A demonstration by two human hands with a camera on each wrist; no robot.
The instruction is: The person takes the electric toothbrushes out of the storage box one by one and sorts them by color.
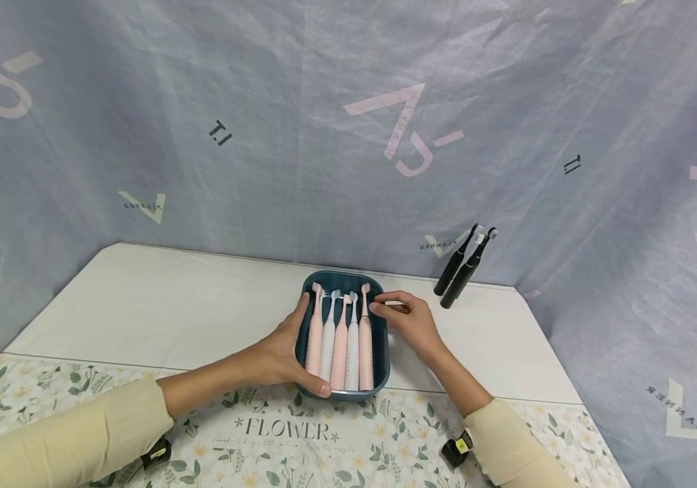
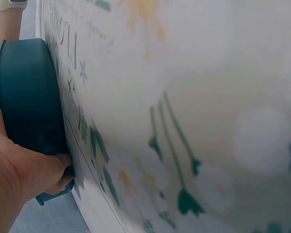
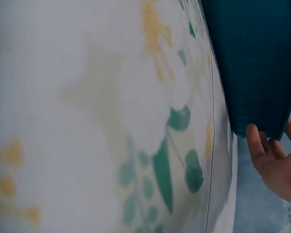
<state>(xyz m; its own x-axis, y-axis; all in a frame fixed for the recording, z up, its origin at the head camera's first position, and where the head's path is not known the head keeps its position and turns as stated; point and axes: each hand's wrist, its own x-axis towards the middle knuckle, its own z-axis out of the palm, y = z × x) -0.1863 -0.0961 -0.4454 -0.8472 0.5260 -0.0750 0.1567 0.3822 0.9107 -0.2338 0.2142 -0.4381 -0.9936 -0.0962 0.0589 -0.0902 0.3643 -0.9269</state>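
Observation:
A dark teal tray (image 1: 381,356) stands at the middle of the table in the head view. Inside it, several pink and white electric toothbrushes (image 1: 340,352) lie side by side, heads toward the wall. My left hand (image 1: 278,352) grips the tray's left side, its thumb across the front rim; the left wrist view shows fingers curled at the tray's wall. At the tray's right rim is my right hand (image 1: 412,322), thumb and forefinger extended close to the rightmost pink toothbrush (image 1: 365,346). Its fingers are spread beside the tray's corner in the right wrist view, holding nothing visible.
Black electric toothbrushes (image 1: 461,278) stand upright at the back right of the table. A floral cloth (image 1: 251,454) covers the table's front part, with white surface (image 1: 202,305) behind it. A grey-blue printed curtain (image 1: 263,135) hangs along the back and sides.

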